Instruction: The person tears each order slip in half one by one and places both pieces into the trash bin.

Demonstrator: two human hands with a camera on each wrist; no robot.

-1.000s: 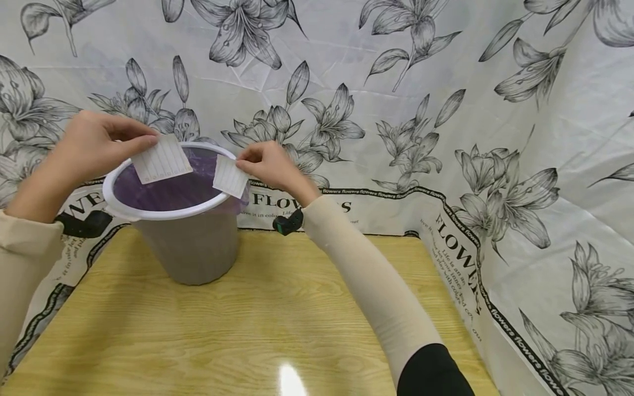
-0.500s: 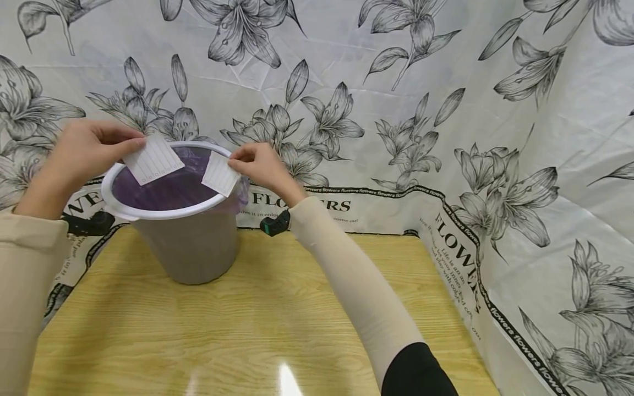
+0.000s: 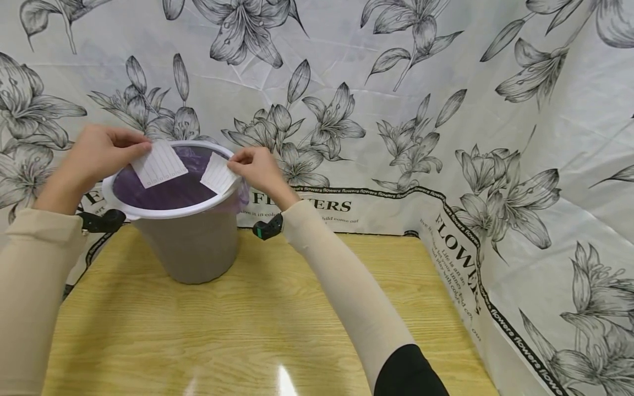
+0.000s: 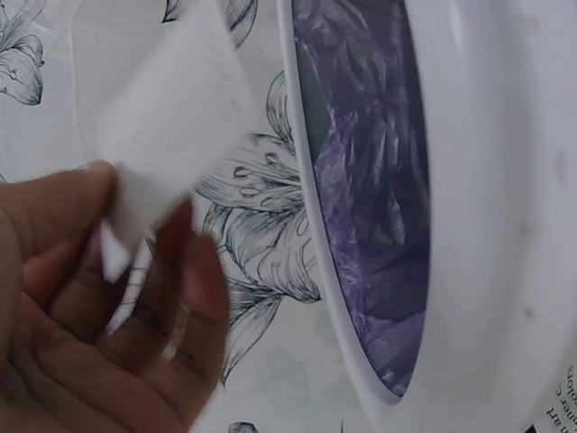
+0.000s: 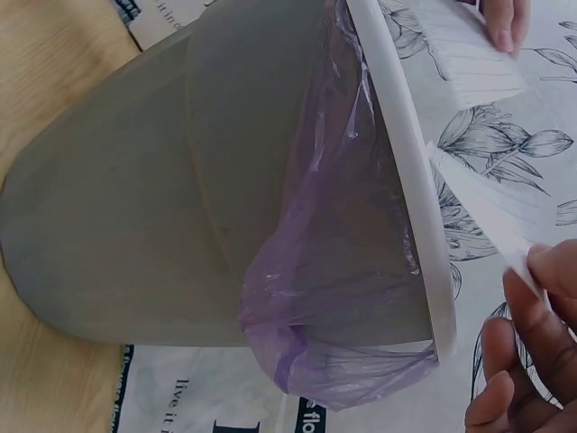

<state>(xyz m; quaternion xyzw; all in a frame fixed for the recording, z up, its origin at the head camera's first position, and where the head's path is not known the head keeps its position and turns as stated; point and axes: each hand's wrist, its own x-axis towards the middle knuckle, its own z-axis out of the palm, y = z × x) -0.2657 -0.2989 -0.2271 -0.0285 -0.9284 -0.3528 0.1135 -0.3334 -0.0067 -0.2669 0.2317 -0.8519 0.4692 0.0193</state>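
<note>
My left hand (image 3: 101, 154) pinches a piece of lined paper (image 3: 159, 165) by its upper left corner, above the mouth of a trash can (image 3: 190, 247). In the left wrist view this paper (image 4: 176, 117) is blurred. A second, smaller lined paper (image 3: 217, 173) is pinched by my right hand (image 3: 260, 169) over the can's right rim. The right wrist view shows that paper (image 5: 496, 212) bent, its far edge close to the rim. The can is grey with a white rim (image 3: 163, 212), lined with a purple plastic bag (image 5: 311, 307) that bulges outside below the rim.
The can stands on a wood-grain table (image 3: 257, 319) at the back left. A white cloth (image 3: 346, 137) with black flower drawings hangs behind and along the right side. Black devices (image 3: 268, 226) are strapped at both wrists.
Both papers stay pinched. The right hand has shifted left and its paper has tilted lower over the rim. The left hand went left, then slightly back right and down.
</note>
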